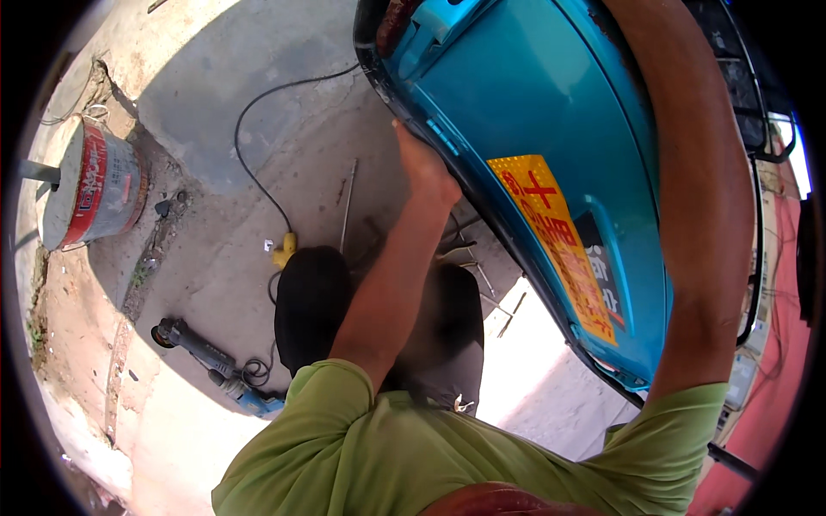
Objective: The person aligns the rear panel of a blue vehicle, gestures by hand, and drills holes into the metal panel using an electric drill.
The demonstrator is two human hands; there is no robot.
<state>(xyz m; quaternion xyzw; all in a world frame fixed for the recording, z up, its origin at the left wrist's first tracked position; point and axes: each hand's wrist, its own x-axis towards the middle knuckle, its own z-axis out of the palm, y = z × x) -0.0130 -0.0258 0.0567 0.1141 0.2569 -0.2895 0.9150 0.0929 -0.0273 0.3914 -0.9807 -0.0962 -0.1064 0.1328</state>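
Note:
A large glossy teal vehicle body [551, 86] with a black lower edge fills the upper right, leaning diagonally. A yellow sticker with red lettering [559, 249] runs along its side. At the black edge is my left hand [423, 170], with one digit stretched out and the other fingers hidden, so its grip is unclear. My right arm reaches up along the far side of the teal body, and its hand lies beyond the top of the view. Below my left forearm, a thin metal rod [348, 206] and several other metal bars lie on the ground.
A black cable crosses the concrete to a yellow connector [284, 249] near my knee. An angle grinder [196, 346] and a blue power tool [245, 394] lie at lower left. A red-and-white bucket [103, 185] stands at far left. Black metal framing [750, 129] borders the right.

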